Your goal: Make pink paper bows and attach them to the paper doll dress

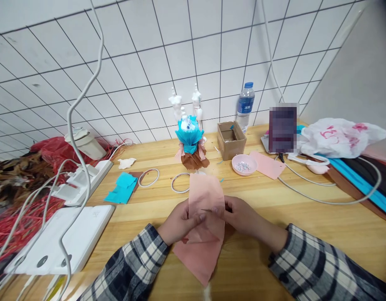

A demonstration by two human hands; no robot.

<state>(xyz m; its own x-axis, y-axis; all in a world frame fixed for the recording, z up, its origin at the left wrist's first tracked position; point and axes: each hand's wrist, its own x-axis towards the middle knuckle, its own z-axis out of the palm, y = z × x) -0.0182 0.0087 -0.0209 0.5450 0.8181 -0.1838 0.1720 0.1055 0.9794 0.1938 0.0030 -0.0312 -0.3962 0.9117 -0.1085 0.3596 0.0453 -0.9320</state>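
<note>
Both hands are on a strip of pink crepe paper [206, 188], upright above the table with its lower corner pointing towards me. My left hand [184, 223] grips the left edge, its thumb lying on the front. At the right edge my right hand [241, 214] pinches the paper between thumb and fingers. A thin dark sliver or slit shows between the two thumbs; I cannot tell which. Beyond the paper stands a small white doll form [189, 123] wrapped in bright blue and brown crepe paper, with other white forms behind it.
Two pale rings [149, 178] and blue paper pieces [121, 188] lie left. A cardboard box [231, 142], a pink bowl of beads [244, 165] and a water bottle [245, 106] stand beyond my right hand. Cables cross a power strip [86, 184] and a white charger block [64, 238].
</note>
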